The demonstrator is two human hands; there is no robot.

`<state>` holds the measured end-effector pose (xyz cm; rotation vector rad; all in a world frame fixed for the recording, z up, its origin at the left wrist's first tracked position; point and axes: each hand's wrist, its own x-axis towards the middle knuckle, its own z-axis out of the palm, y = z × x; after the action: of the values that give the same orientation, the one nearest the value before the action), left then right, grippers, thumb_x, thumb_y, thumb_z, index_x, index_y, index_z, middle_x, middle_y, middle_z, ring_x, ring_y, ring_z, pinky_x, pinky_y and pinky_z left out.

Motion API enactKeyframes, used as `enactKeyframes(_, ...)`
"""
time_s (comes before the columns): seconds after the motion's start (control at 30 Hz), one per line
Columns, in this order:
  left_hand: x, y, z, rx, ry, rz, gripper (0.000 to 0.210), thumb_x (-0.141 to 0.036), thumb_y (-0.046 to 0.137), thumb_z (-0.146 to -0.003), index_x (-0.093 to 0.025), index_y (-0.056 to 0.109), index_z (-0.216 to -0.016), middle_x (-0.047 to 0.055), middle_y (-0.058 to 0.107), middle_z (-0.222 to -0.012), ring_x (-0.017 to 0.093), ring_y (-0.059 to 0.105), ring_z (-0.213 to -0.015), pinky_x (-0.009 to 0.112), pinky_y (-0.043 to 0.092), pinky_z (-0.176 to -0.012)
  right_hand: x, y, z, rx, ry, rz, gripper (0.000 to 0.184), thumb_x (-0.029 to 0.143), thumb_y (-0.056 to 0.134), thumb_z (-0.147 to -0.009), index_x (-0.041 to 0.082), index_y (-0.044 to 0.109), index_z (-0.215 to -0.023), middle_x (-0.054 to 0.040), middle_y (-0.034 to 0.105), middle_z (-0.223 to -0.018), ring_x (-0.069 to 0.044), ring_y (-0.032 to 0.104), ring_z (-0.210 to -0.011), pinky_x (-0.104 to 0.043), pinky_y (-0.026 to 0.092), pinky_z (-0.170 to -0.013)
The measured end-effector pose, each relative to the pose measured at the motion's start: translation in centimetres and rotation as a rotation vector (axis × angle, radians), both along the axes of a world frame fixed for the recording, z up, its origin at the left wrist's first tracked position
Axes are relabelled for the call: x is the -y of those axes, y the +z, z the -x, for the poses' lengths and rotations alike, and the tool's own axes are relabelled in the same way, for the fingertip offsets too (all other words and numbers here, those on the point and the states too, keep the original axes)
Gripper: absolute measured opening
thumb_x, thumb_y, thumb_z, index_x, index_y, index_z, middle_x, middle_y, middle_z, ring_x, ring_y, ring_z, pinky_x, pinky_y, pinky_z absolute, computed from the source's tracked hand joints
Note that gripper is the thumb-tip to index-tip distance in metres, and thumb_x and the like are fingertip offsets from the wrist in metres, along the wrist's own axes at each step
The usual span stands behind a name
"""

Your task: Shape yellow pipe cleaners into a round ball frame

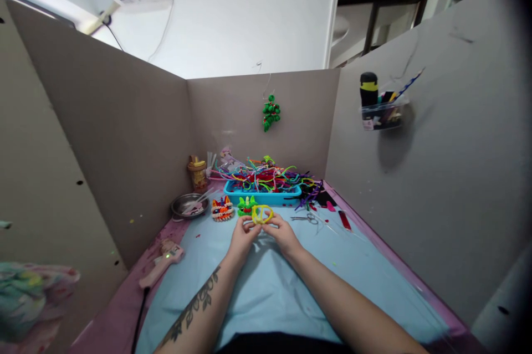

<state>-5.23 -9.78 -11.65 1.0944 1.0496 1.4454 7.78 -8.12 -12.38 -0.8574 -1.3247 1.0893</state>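
Between both hands I hold a yellow pipe-cleaner frame (262, 214), bent into a rounded loop with a strand across it. My left hand (244, 232) pinches its lower left side, and my right hand (283, 232) grips its lower right. Just behind the frame sits a green pipe-cleaner figure (246, 205), partly covered by it. To the left of that stands an orange and white pipe-cleaner figure (223, 209). A blue tray (261, 198) heaped with many-coloured pipe cleaners (266, 178) lies farther back.
Scissors (307, 217) and a red strip (344, 220) lie to the right. At the left are a metal bowl (190, 206), a tumbler (198, 174) and a pink glue gun (164, 265) with its cord. Grey partitions enclose the table; a pen holder (383, 116) hangs on the right one.
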Motion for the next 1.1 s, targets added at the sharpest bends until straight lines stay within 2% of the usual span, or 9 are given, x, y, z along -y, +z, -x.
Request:
enactKeyframes(0.13,-0.2,0.2,0.3,0.071,-0.017,0.012,0.053,-0.035,0.073,-0.055,-0.019,0.046,-0.097,-0.002,0.06,-0.068,0.006,0.048,-0.048,0.016,0.027,-0.043,0.0,-0.3,0.3,0.054,0.059,0.005,0.035,0.049,0.07,-0.058,0.018,0.071,-0.074,-0.0113,0.051,-0.117,-0.029,0.041,-0.118,-0.04,0.035,-0.094)
enactKeyframes(0.27,-0.5,-0.1,0.7,0.026,0.069,-0.09,0.048,-0.035,0.069,-0.061,-0.019,0.044,-0.099,-0.005,0.054,-0.064,0.007,0.048,-0.051,0.018,0.032,-0.049,-0.4,-0.6,-0.1,0.092,-0.07,-0.042,0.029,0.046,0.067,-0.062,0.017,0.068,-0.07,-0.01,0.056,-0.107,-0.026,0.049,-0.107,-0.04,0.032,-0.096)
enactKeyframes(0.43,-0.2,-0.8,1.0,-0.367,0.158,-0.26,0.035,-0.03,0.061,-0.069,-0.02,0.052,-0.101,-0.002,0.053,-0.067,0.011,0.047,-0.056,0.022,0.036,-0.055,-0.4,-0.3,-1.3,0.233,-0.22,-0.175,0.019,0.036,0.058,-0.071,0.02,0.065,-0.08,-0.0093,0.051,-0.109,-0.024,0.047,-0.108,-0.036,0.041,-0.086)
enactKeyframes(0.63,0.5,-0.6,1.1,-0.618,0.077,-0.4,0.022,-0.017,0.051,-0.073,-0.023,0.062,-0.091,0.005,0.063,-0.089,0.02,0.054,-0.083,0.031,0.038,-0.078,0.0,0.2,-1.7,0.578,-0.309,-0.392,0.022,0.021,0.053,-0.073,0.026,0.066,-0.091,-0.0068,0.045,-0.115,-0.023,0.038,-0.114,-0.042,0.028,-0.1)
enactKeyframes(0.77,0.7,-0.2,1.3,-0.728,0.038,-0.5,0.024,-0.012,0.045,-0.075,-0.024,0.064,-0.085,0.006,0.063,-0.087,0.021,0.054,-0.088,0.033,0.037,-0.082,0.3,0.4,-1.7,0.762,-0.29,-0.515,0.022,0.017,0.054,-0.073,0.026,0.067,-0.088,-0.0067,0.042,-0.123,-0.026,0.03,-0.12,-0.045,0.025,-0.101)
enactKeyframes(0.87,0.6,-0.2,1.3,-0.688,0.091,-0.512,0.023,-0.014,0.046,-0.076,-0.023,0.062,-0.091,0.006,0.06,-0.092,0.019,0.054,-0.084,0.031,0.04,-0.079,0.4,0.5,-1.7,0.785,-0.271,-0.514,0.013,0.02,0.055,-0.074,0.024,0.067,-0.079,-0.0069,0.044,-0.121,-0.026,0.03,-0.119,-0.046,0.025,-0.1)
enactKeyframes(0.97,0.1,-0.3,1.2,-0.537,0.201,-0.39,0.025,-0.023,0.054,-0.073,-0.02,0.057,-0.097,0.006,0.057,-0.093,0.014,0.052,-0.069,0.028,0.042,-0.067,0.2,0.4,-1.8,0.715,-0.297,-0.466,0.011,0.023,0.056,-0.075,0.022,0.066,-0.074,-0.0073,0.045,-0.118,-0.025,0.035,-0.115,-0.043,0.028,-0.098)
enactKeyframes(1.03,-0.2,-0.3,1.1,-0.392,0.155,-0.23,0.029,-0.03,0.059,-0.07,-0.017,0.053,-0.096,0.003,0.057,-0.08,0.012,0.05,-0.059,0.025,0.041,-0.059,0.0,0.3,-1.8,0.665,-0.308,-0.427,0.011,0.024,0.056,-0.074,0.022,0.066,-0.073,-0.0071,0.046,-0.117,-0.024,0.037,-0.114,-0.042,0.029,-0.098)
enactKeyframes(1.1,-0.4,-0.3,0.9,-0.221,0.027,-0.098,0.039,-0.035,0.064,-0.065,-0.016,0.049,-0.096,0.0,0.057,-0.069,0.011,0.051,-0.055,0.023,0.04,-0.056,-0.1,0.2,-1.8,0.633,-0.297,-0.394,0.01,0.025,0.056,-0.074,0.022,0.066,-0.072,-0.0069,0.046,-0.116,-0.024,0.037,-0.114,-0.042,0.029,-0.098)
